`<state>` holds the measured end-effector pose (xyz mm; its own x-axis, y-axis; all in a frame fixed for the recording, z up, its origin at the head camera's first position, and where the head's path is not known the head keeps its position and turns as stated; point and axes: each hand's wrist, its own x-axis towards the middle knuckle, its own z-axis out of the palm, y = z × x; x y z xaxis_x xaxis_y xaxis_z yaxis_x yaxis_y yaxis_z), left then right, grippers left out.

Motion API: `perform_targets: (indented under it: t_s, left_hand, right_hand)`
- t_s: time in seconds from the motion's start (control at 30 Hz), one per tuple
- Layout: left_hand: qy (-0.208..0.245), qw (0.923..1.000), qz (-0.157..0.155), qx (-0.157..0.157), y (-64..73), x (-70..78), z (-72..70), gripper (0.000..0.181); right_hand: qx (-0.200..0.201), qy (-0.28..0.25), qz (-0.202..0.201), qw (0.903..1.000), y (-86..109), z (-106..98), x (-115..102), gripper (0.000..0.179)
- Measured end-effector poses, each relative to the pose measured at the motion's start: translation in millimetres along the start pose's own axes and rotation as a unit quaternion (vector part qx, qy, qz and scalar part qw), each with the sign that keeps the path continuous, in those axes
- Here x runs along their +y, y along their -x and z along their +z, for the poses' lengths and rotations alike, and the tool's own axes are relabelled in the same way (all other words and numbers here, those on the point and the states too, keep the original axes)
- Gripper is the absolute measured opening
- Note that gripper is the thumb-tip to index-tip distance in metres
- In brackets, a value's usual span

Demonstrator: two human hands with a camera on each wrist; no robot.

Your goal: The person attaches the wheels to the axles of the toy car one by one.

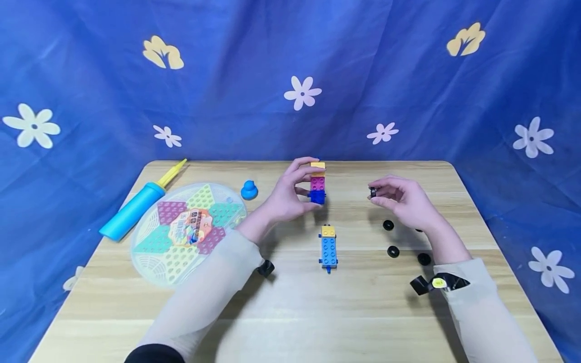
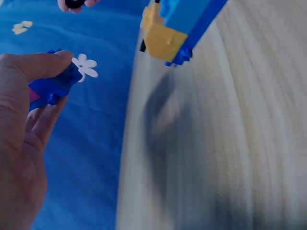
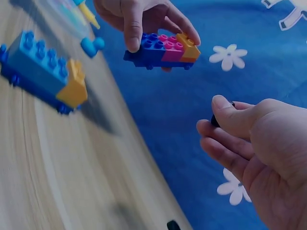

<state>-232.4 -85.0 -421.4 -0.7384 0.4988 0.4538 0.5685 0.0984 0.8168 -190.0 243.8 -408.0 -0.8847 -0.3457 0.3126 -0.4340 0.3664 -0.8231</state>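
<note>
My left hand point(image 1: 290, 194) grips a toy brick car point(image 1: 317, 183) by its two ends, thumb on the dark blue end and fingers on the yellow. Its middle brick is pink, and small blue axle stubs show along its base in the right wrist view. Between thumb and fingertips my right hand point(image 1: 406, 201) pinches a small black wheel point(image 1: 373, 192), off to the right of the car. A second brick car point(image 1: 329, 247), light blue with a yellow end, stands on the table nearer to me, with bare axle stubs at its sides.
Several loose black wheels point(image 1: 393, 251) lie on the table point(image 1: 345, 312) below my right hand. On the left are a round Chinese checkers board point(image 1: 150, 262), a blue pump point(image 1: 133, 212) with a yellow nozzle and a blue rubber duck point(image 1: 248, 190). A blue flowered cloth point(image 1: 254, 121) hangs behind.
</note>
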Motion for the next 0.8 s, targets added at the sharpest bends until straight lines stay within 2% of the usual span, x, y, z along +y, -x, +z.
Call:
perform_targets:
  t_s: [0.17,0.4,0.6,0.8]
  left_hand:
    - [0.016,0.9997,0.016,0.01,5.1,16.6,-4.3,0.083]
    - [0.04,0.9991,0.004,0.01,16.5,39.6,-7.2,0.082]
    - [0.05,0.9983,0.029,0.008,21.0,52.9,-4.9,0.082]
    - [0.072,0.9959,0.055,0.005,22.8,62.1,-1.1,0.083]
  right_hand:
    - [-0.002,-0.047,-0.019,0.9987,-0.4,7,-16,0.035]
    - [-0.01,-0.101,-0.027,0.9944,0.0,24,-35,0.035]
    - [-0.008,-0.116,-0.025,0.9929,0.0,38,-44,0.034]
    - [-0.007,-0.152,-0.041,0.9875,0.8,51,-48,0.033]
